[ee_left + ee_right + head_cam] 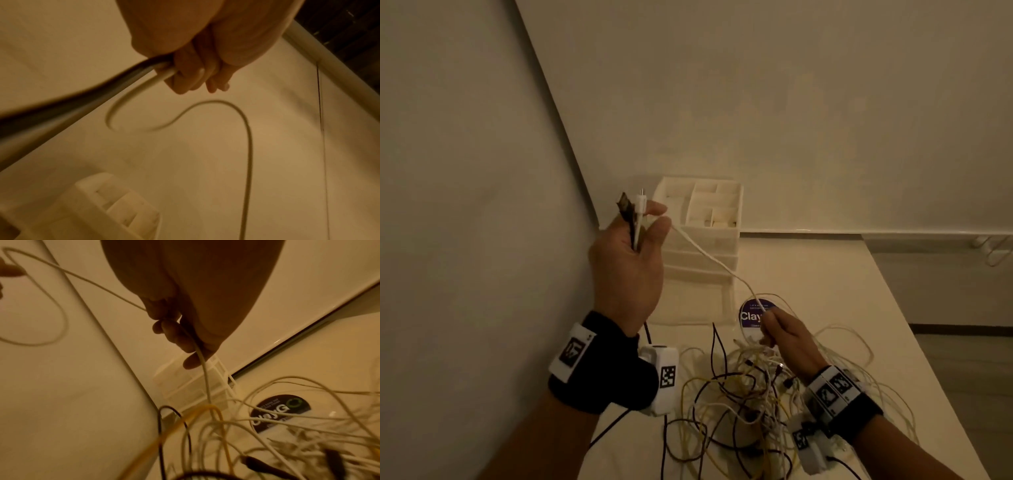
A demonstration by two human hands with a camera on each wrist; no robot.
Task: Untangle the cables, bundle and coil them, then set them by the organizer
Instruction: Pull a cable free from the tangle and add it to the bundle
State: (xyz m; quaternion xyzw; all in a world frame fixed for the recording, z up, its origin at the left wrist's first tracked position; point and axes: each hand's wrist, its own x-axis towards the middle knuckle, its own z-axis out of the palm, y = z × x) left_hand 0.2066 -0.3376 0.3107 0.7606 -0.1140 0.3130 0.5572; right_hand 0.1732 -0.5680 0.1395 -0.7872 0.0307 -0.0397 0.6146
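My left hand is raised in front of the white organizer and grips two cable ends, a black plug and a white plug, which stick up past the fingers. In the left wrist view the fingers curl round these cables. A white cable runs taut from that hand down to my right hand, which pinches it just above the tangle of white, yellow and black cables on the table. In the right wrist view the cable passes through the curled fingers.
The organizer with open compartments stands in the corner against the wall. A round purple-labelled lid lies on the table beside my right hand. Loose white cable loops spread to the right. The table's right edge drops to the floor.
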